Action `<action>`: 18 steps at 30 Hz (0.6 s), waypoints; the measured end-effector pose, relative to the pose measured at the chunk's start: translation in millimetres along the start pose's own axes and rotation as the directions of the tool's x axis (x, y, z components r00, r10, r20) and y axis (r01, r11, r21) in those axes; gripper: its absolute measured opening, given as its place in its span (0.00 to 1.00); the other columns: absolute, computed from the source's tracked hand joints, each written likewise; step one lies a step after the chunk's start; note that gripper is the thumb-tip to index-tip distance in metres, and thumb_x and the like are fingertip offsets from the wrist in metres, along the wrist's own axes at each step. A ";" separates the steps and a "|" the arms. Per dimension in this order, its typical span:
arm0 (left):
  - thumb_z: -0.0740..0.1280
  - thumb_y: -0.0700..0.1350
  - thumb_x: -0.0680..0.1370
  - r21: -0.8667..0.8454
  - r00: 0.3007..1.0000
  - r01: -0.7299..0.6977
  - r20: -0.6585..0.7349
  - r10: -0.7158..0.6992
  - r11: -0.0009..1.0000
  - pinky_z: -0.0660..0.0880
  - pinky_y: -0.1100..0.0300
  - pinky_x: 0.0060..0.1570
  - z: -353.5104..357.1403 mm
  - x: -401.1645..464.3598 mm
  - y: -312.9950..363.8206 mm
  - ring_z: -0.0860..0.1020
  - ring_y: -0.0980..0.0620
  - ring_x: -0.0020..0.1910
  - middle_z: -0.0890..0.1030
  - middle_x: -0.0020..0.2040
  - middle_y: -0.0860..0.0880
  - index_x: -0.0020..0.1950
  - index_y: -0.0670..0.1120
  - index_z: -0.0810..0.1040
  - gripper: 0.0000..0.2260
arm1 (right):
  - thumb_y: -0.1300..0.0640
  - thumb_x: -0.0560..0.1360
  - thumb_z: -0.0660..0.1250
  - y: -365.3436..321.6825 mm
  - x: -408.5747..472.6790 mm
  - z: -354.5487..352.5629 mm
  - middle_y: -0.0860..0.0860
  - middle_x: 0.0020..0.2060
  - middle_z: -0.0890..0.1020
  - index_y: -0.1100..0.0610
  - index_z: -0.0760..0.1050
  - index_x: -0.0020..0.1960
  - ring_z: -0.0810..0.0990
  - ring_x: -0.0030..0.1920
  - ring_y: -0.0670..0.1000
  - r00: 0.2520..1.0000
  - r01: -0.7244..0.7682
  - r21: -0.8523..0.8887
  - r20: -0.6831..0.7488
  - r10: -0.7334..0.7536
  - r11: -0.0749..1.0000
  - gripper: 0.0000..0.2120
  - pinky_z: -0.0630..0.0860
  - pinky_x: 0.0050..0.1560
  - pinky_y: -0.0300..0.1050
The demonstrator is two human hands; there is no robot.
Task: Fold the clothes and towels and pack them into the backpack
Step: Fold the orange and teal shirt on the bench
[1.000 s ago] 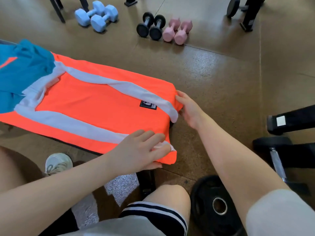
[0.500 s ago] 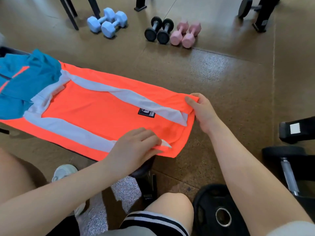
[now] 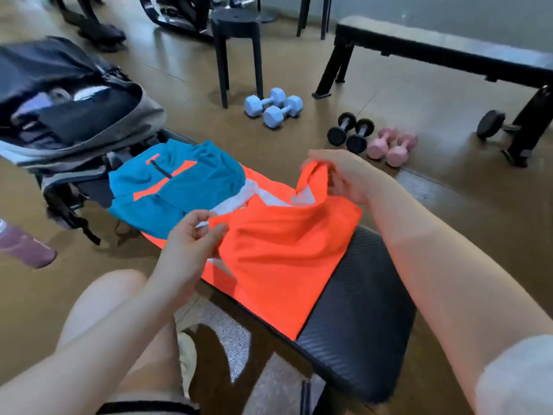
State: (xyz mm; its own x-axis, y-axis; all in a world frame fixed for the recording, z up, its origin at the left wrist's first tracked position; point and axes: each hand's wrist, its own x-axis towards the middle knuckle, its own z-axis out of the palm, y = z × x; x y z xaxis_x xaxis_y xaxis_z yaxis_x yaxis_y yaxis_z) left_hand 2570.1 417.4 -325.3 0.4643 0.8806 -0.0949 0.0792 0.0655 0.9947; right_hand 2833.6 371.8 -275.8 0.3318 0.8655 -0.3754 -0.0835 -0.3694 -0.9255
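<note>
Here both hands pinch the orange shirt (image 3: 278,250) — left grip (image 3: 191,235) low, right grip (image 3: 338,175) raised.

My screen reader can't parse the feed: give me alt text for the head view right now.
Both hands, left hand and right hand, pinch an orange shirt and lift its end over a black padded bench. Beyond it lie a blue garment and an open backpack.
</note>
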 end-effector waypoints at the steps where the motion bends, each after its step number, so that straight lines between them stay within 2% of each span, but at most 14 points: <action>1: 0.64 0.37 0.76 -0.022 1.000 0.020 -0.022 -0.020 1.000 0.68 0.67 0.25 -13.8 8.5 1.9 0.69 0.59 0.21 0.68 0.30 0.46 0.45 0.47 0.72 0.05 | 0.55 0.77 0.55 -5.3 10.5 8.9 0.47 0.30 0.80 0.54 0.74 0.40 0.79 0.33 0.47 0.997 -0.047 0.045 0.067 0.044 0.998 0.12 0.71 0.32 0.37; 3: 0.63 0.37 0.77 -0.042 0.999 0.043 -0.021 -0.044 0.998 0.67 0.69 0.23 -39.0 24.5 2.0 0.68 0.60 0.22 0.68 0.31 0.46 0.46 0.49 0.72 0.07 | 0.60 0.75 0.52 -9.2 33.1 27.8 0.47 0.34 0.80 0.55 0.75 0.44 0.81 0.37 0.45 0.989 -0.046 0.008 0.144 0.044 0.999 0.12 0.72 0.31 0.36; 5: 0.62 0.37 0.78 -0.033 0.998 0.052 0.019 -0.051 0.998 0.68 0.69 0.25 -61.3 38.2 -0.3 0.70 0.59 0.24 0.72 0.32 0.47 0.48 0.52 0.75 0.09 | 0.64 0.74 0.58 -9.2 54.9 46.8 0.48 0.35 0.79 0.55 0.77 0.45 0.78 0.33 0.41 0.995 0.077 -0.252 0.087 -0.057 0.965 0.10 0.71 0.30 0.34; 6: 0.61 0.37 0.78 -0.039 0.997 0.057 0.058 -0.054 0.998 0.70 0.68 0.28 -71.7 45.6 -1.2 0.71 0.59 0.27 0.74 0.33 0.48 0.49 0.53 0.77 0.11 | 0.66 0.73 0.61 -11.9 66.4 54.6 0.49 0.33 0.78 0.55 0.78 0.43 0.75 0.29 0.40 0.990 0.138 -0.403 0.054 -0.128 0.905 0.09 0.69 0.29 0.33; 8: 0.60 0.36 0.79 -0.063 0.987 0.048 0.155 -0.037 0.997 0.73 0.66 0.37 -91.6 60.2 -1.4 0.76 0.57 0.35 0.80 0.39 0.51 0.50 0.54 0.80 0.15 | 0.68 0.72 0.63 -23.0 89.3 69.7 0.50 0.30 0.76 0.55 0.77 0.38 0.72 0.26 0.39 0.973 0.211 -0.554 0.045 -0.225 0.805 0.10 0.67 0.28 0.31; 10: 0.59 0.35 0.78 -0.127 0.988 0.044 0.152 -0.024 0.991 0.74 0.66 0.42 -109.1 76.1 0.6 0.77 0.57 0.41 0.83 0.42 0.54 0.43 0.54 0.84 0.18 | 0.68 0.73 0.63 -39.2 114.5 84.5 0.47 0.29 0.77 0.55 0.76 0.38 0.72 0.28 0.39 0.964 0.254 -0.472 0.053 -0.260 0.844 0.11 0.69 0.32 0.31; 12: 0.59 0.33 0.77 -0.191 0.997 0.040 0.073 -0.026 0.981 0.73 0.69 0.36 -127.7 92.8 3.4 0.76 0.58 0.35 0.82 0.35 0.53 0.36 0.52 0.84 0.20 | 0.67 0.76 0.62 -54.3 140.5 100.1 0.44 0.26 0.77 0.55 0.75 0.41 0.74 0.28 0.41 0.962 0.269 -0.186 0.106 -0.253 0.945 0.09 0.71 0.32 0.33; 14: 0.60 0.31 0.76 -0.145 0.999 0.033 -0.011 -0.035 0.989 0.71 0.65 0.34 -151.4 112.1 0.6 0.73 0.56 0.32 0.80 0.32 0.50 0.34 0.50 0.84 0.20 | 0.65 0.77 0.58 -61.2 173.2 116.2 0.46 0.30 0.79 0.56 0.74 0.46 0.77 0.31 0.43 0.961 0.202 0.093 0.171 -0.215 0.975 0.07 0.74 0.36 0.36; 15: 0.61 0.34 0.75 -0.073 0.998 0.042 -0.041 -0.045 0.996 0.69 0.62 0.34 -163.5 121.5 -3.5 0.72 0.55 0.32 0.78 0.32 0.48 0.34 0.50 0.84 0.18 | 0.64 0.78 0.57 -57.9 189.9 125.0 0.48 0.32 0.79 0.57 0.74 0.48 0.77 0.33 0.45 0.968 0.158 0.103 0.179 -0.175 0.982 0.07 0.74 0.37 0.37; 16: 0.61 0.39 0.74 0.021 0.997 0.061 -0.056 -0.060 0.998 0.67 0.60 0.34 -174.0 131.4 -10.2 0.71 0.54 0.32 0.77 0.33 0.48 0.33 0.51 0.83 0.14 | 0.62 0.78 0.58 -50.2 207.5 134.0 0.50 0.34 0.77 0.57 0.74 0.48 0.75 0.34 0.46 0.980 0.126 0.008 0.156 -0.126 0.992 0.06 0.72 0.37 0.38; 18: 0.62 0.54 0.70 0.243 0.990 0.135 -0.080 -0.119 0.961 0.68 0.61 0.36 -187.4 146.9 -23.6 0.72 0.56 0.34 0.78 0.34 0.52 0.32 0.50 0.80 0.12 | 0.59 0.76 0.63 -29.4 235.5 152.6 0.52 0.35 0.74 0.57 0.75 0.46 0.71 0.35 0.48 0.996 0.091 -0.383 0.034 -0.084 0.919 0.03 0.67 0.34 0.40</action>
State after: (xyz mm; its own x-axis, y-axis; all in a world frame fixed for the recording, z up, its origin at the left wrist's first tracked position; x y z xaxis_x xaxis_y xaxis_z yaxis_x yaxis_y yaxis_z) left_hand 2471.1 633.2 -355.4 0.3793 0.9014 -0.2090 0.3531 0.0678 0.9331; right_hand 2770.8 638.1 -344.7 0.3052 0.9045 -0.2979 0.3134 -0.3908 -0.8654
